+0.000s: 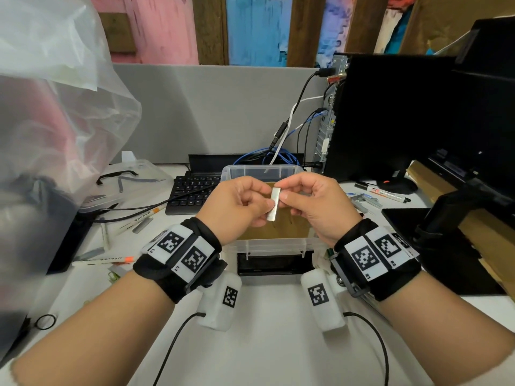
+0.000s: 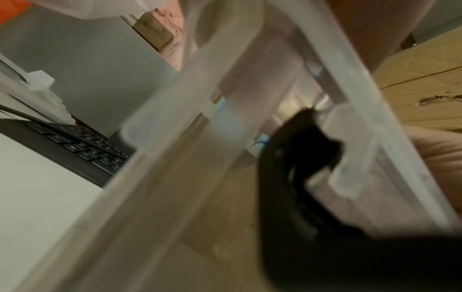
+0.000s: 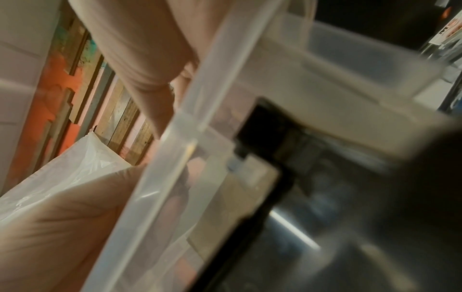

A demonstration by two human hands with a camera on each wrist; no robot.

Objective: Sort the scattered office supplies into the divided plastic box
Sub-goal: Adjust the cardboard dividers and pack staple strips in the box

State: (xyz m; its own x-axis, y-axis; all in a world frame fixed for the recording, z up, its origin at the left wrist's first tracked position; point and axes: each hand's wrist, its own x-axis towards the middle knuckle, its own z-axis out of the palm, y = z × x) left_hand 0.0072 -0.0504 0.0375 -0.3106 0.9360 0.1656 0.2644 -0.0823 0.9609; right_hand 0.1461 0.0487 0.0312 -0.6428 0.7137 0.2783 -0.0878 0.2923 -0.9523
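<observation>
Both hands pinch one small silver strip point(image 1: 273, 203) over the open plastic box point(image 1: 303, 242): left hand point(image 1: 237, 207) on its lower part, right hand point(image 1: 315, 203) on its top. It looks light, thin and maybe brittle; holding by the long edges seems safest.

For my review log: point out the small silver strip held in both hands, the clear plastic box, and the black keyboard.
silver strip point(image 1: 273, 203), head view, middle of its flat face.
clear plastic box point(image 1: 271, 242), head view, near rim.
black keyboard point(image 1: 192, 192), head view, keys left of the box.
</observation>
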